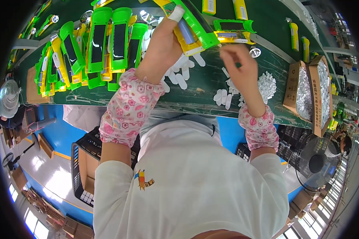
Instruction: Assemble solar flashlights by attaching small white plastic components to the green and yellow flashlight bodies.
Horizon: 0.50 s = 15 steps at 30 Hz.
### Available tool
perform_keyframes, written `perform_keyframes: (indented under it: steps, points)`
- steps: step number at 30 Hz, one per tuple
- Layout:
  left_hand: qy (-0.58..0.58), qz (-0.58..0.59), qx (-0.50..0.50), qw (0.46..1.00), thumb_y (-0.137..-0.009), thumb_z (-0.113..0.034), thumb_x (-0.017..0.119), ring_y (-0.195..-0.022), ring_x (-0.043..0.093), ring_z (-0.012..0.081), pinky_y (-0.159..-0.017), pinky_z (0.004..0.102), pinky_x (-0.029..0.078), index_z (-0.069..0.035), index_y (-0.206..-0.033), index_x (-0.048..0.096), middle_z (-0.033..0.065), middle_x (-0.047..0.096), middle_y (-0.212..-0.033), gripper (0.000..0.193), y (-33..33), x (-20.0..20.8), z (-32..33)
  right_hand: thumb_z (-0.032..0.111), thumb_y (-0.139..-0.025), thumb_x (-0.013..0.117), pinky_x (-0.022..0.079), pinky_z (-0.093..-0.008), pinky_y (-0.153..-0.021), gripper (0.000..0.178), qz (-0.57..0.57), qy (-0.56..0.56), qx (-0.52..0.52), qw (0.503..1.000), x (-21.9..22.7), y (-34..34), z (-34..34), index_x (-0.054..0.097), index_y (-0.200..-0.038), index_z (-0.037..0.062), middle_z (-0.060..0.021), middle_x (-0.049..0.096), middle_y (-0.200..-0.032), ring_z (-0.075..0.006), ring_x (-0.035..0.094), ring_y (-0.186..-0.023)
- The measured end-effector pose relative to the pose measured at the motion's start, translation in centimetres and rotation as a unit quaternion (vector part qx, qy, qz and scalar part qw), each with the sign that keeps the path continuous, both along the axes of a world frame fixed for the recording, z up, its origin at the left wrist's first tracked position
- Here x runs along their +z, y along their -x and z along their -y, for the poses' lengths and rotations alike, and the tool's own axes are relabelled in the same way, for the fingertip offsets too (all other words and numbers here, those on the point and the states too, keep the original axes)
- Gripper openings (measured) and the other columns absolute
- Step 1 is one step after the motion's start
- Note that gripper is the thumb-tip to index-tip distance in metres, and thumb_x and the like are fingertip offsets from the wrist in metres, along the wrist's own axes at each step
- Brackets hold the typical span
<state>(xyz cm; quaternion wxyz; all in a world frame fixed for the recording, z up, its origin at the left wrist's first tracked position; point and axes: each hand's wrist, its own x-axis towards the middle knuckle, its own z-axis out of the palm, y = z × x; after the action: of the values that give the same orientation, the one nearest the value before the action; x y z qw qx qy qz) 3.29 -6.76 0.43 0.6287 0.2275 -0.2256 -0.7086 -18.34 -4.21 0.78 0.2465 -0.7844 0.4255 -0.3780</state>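
My left hand [163, 47] is closed round a green and yellow flashlight body [201, 30] held above the workbench. A dark panel lies along its green half, and a bluish-grey cylinder, like a battery, shows inside the yellow half. White tape wraps the thumb of that hand. Just right of the body's lower end, my right hand [240, 65] has thumb and finger pinched together; what is between them, if anything, is too small and blurred to tell. Beyond it lies another opened flashlight [233, 32] with green and yellow halves. Loose white oval pieces [181, 77] lie below my left hand.
Several green and yellow flashlight bodies [95, 46] are heaped on the left of the green bench [203, 95]. Small whitish parts [267, 85] lie piled at right, beside cardboard boxes [293, 85] of similar parts. A black fan [317, 163] stands low at right; a black crate [81, 171] sits below left.
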Motion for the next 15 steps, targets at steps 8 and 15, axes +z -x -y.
perform_keyframes:
  steps: [8,15]
  points:
    - [0.032,-0.028,-0.041,0.998,-0.099,-0.037,0.047,-0.109,0.061,0.0381,-0.092,0.0495,0.052,-0.007,-0.130,0.049,0.0185,0.061,-0.119,0.043,-0.6,-0.2,-1.5,0.017,-0.077,0.073,0.050,-0.0366,-0.063,0.025,-0.258,0.053,-0.040,0.964,-5.7,-2.8,-0.7,0.063,-0.095,0.0029,-0.0122,0.057,-0.088,-0.0306,0.061,-0.076]
    - [-0.001,-0.108,-0.079,0.991,-0.100,-0.053,0.027,-0.123,0.050,0.0358,-0.102,0.0581,0.041,-0.009,-0.138,0.038,0.0170,0.051,-0.132,0.059,-1.3,-1.2,-4.0,-0.002,-0.089,0.060,0.059,-0.0291,-0.069,0.023,0.208,-0.344,0.060,0.914,2.7,0.6,0.6,0.061,-0.112,-0.0065,-0.0127,0.066,-0.091,-0.0225,0.069,-0.083]
